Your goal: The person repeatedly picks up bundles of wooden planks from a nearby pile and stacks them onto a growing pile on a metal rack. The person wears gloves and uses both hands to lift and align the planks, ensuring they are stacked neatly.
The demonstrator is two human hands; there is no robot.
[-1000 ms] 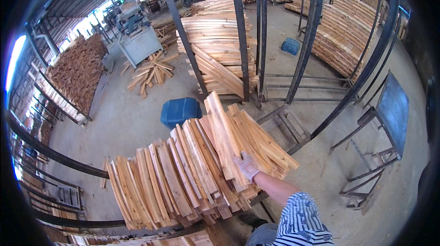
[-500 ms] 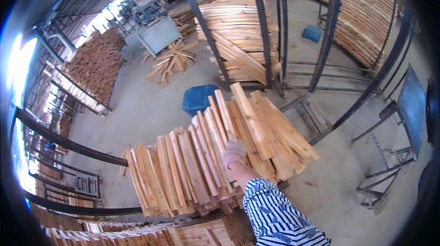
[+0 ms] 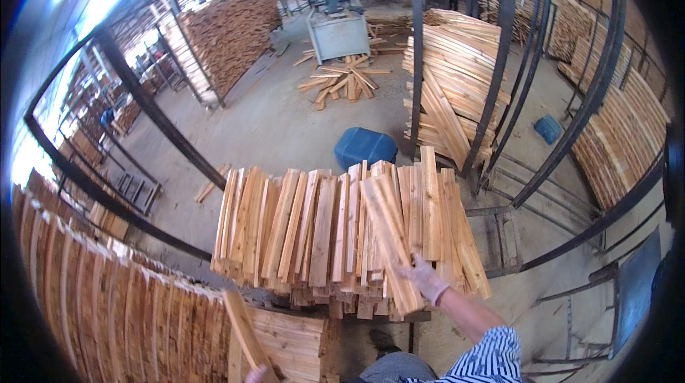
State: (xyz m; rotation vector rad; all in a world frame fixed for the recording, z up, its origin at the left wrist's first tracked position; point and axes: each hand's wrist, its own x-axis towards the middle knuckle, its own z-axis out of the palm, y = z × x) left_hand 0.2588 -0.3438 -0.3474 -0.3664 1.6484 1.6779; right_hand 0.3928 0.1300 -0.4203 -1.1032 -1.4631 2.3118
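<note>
My right hand (image 3: 427, 280), in a thin pale glove, grips the near end of a wooden board (image 3: 389, 240). That board slants across the top of a pile of light wooden boards (image 3: 325, 229) in front of me. At the lower edge, my left hand (image 3: 258, 376) is only partly in view. It holds the near end of a narrow wooden slat (image 3: 245, 329), tilted above a lower stack of boards (image 3: 289, 336). The left fingers are mostly cut off by the picture's edge.
A long row of stacked boards (image 3: 121, 304) stands at my left. Dark metal frames (image 3: 153, 115) rise on both sides. Behind the pile sits a blue plastic container (image 3: 365, 147). Loose offcuts (image 3: 346, 82) lie before a grey machine bin (image 3: 339, 37). Another board stack (image 3: 457, 76) leans beyond.
The view has turned left and down. My right hand has moved nearer me and holds a board aslant over the pile. My left hand has come into view with a slat.
</note>
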